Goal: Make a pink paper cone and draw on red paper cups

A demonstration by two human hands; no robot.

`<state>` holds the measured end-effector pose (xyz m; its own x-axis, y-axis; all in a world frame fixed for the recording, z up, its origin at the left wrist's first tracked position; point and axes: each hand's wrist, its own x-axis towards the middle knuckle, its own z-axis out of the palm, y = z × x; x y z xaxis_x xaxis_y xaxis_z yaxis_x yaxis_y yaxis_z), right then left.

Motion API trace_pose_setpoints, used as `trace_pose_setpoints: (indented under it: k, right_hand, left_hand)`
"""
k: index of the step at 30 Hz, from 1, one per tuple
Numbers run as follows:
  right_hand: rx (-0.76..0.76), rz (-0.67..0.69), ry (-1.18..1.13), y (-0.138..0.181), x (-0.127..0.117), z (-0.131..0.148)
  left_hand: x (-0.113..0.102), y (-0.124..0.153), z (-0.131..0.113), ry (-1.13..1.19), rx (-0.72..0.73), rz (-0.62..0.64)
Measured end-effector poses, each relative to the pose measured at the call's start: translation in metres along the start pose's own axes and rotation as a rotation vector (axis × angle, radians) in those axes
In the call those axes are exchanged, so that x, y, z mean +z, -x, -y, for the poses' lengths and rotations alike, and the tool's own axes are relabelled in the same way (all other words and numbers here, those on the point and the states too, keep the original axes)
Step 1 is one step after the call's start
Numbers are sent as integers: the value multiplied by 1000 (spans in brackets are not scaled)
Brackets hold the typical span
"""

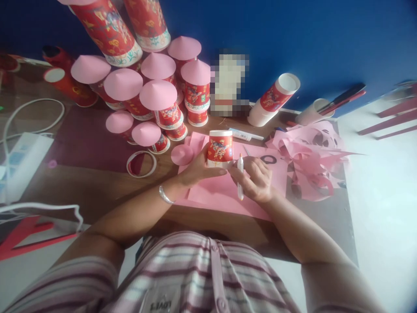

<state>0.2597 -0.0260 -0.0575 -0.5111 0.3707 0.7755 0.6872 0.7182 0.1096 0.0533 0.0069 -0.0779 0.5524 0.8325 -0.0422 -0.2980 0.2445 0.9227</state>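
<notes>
My left hand (pixel 195 170) is closed around the side of a red paper cup (pixel 220 148) with white bands at top and bottom and a colourful printed figure. A white marker (pixel 240 178) with an orange tip stands nearly upright in my right hand (pixel 257 177), its fingers curled round it close to the cup's lower right edge. Faint yellow marks show on the lower white band. Beneath both hands lie sheets of pink paper (pixel 211 195). A small pink paper cone (pixel 182 154) rests just left of the cup.
Several red cups with pink cone tops (pixel 158 94) crowd the back left. A cup stack (pixel 275 99) leans by the blue wall, near a pen holder (pixel 315 111). Pink paper scraps (pixel 309 156) pile up at right; a white ring (pixel 141 164) and a white cable (pixel 35 101) lie left.
</notes>
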Motion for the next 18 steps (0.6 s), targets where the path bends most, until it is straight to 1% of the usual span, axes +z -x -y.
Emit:
trace_pose_setpoints:
  k: [4, 9, 13, 16, 18]
  right_hand:
    - [10, 12, -25, 2, 2, 1]
    - [81, 16, -108, 9, 6, 0]
    - [87, 0, -155, 10, 8, -1]
    - [81, -12, -169, 9, 9, -1]
    - [102, -14, -189, 7, 8, 0]
  left_hand:
    - [3, -3, -3, 1, 24, 20]
    - [7, -4, -4, 18, 54, -71]
    - [8, -3, -3, -24, 38, -103]
    - [7, -3, -1, 11, 15, -118]
    - [6, -3, 1, 48, -7, -118]
